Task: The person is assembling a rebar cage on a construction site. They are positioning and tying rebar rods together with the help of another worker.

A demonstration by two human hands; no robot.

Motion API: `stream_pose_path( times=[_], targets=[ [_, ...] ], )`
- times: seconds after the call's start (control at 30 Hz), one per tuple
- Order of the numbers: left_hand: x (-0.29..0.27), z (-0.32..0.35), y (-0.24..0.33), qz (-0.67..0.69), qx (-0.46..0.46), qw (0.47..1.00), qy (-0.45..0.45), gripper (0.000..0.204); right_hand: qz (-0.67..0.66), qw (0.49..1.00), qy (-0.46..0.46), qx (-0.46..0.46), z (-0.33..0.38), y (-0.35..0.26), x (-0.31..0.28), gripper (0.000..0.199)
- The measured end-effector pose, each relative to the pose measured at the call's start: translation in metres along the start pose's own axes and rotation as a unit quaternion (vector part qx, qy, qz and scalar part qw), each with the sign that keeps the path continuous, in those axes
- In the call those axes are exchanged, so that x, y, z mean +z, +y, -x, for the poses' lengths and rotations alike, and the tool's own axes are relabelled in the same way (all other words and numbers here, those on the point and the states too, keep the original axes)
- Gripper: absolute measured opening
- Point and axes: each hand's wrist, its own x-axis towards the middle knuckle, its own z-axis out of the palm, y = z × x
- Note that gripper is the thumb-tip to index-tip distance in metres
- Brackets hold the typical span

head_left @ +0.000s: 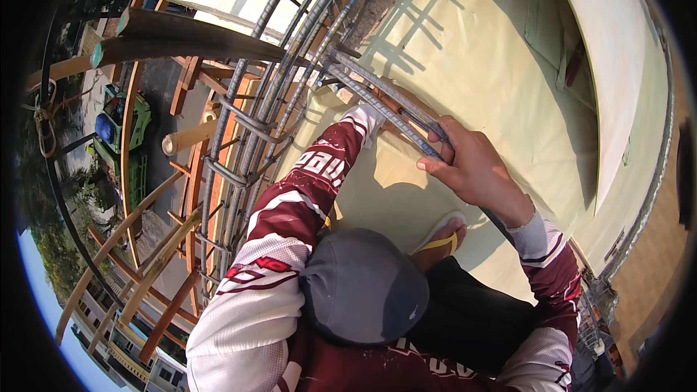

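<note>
My right hand (475, 163) is closed around ribbed steel reinforcing bars (385, 105), thumb on the near side. The bars slant up and left from it toward the rebar cage (272, 101). A dark length (497, 223) runs on below my right wrist. My left arm reaches forward to the same bars, and its white cuff (369, 117) lies beside them. My left hand (383, 99) is mostly hidden behind the bars, so its grip cannot be made out. Pale yellowish sheeting (465, 51) lies under and beyond the bars.
My foot in a yellow-strapped flip-flop (444, 238) stands on the sheeting. Wooden scaffold poles (156, 268) stand outside the cage at left, with a drop to a road and green truck (120, 131). A curved pale panel (606, 51) rises at right.
</note>
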Motion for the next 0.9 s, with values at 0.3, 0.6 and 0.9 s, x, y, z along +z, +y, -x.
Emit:
stream_pose_path(
  times=[0.3,0.6,0.9],
  targets=[
    [-0.005,-0.032,0.014,0.011,0.028,0.994,0.101,0.07,-0.004,1.0,-0.006,0.003,-0.006,0.0,0.008,0.05],
    [-0.004,-0.049,0.021,0.005,0.023,0.995,0.094,0.074,0.004,0.999,0.031,-0.021,-0.005,0.007,0.015,0.05],
    [-0.009,-0.033,0.024,0.052,0.069,0.974,0.207,0.06,-0.03,0.994,0.057,-0.087,-0.007,0.022,0.017,0.042]
  ],
)
